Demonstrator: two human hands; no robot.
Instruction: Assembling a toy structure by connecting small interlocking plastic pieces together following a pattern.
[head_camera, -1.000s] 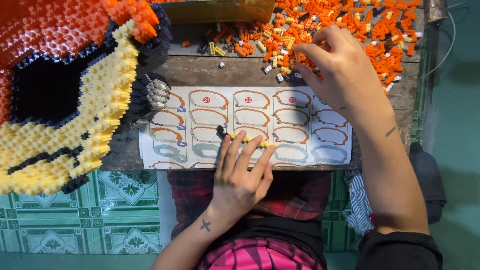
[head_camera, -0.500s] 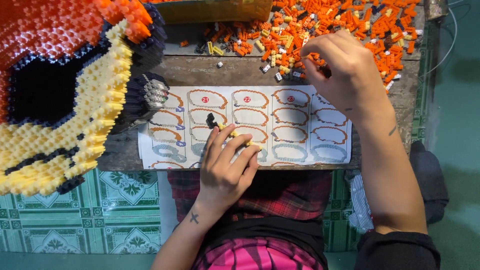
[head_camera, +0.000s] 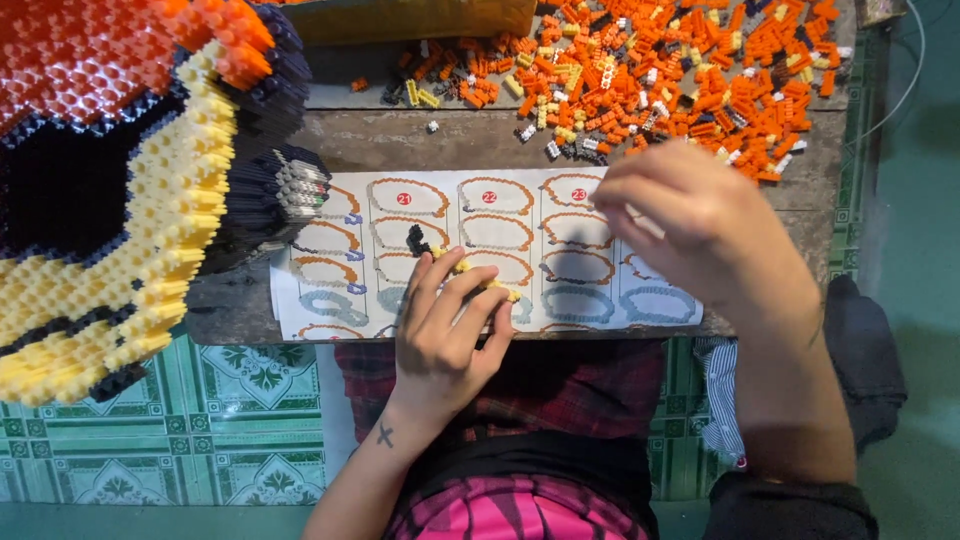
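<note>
Now the right hand has drawn back from the orange brick pile onto the instruction sheet, fingertips pinched together. Left hand still clamps the yellow-black brick strip on the sheet's left half.

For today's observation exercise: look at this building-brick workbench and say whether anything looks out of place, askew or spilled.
Nothing looks damaged. The loose bricks lie in an unsorted scatter across the far side of the table, a few strays apart from the heap. The instruction sheet overhangs the near edge, and the big brick model covers its left corner.

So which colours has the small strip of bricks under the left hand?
Yellow with a black end, held by the left hand; head view.
</note>
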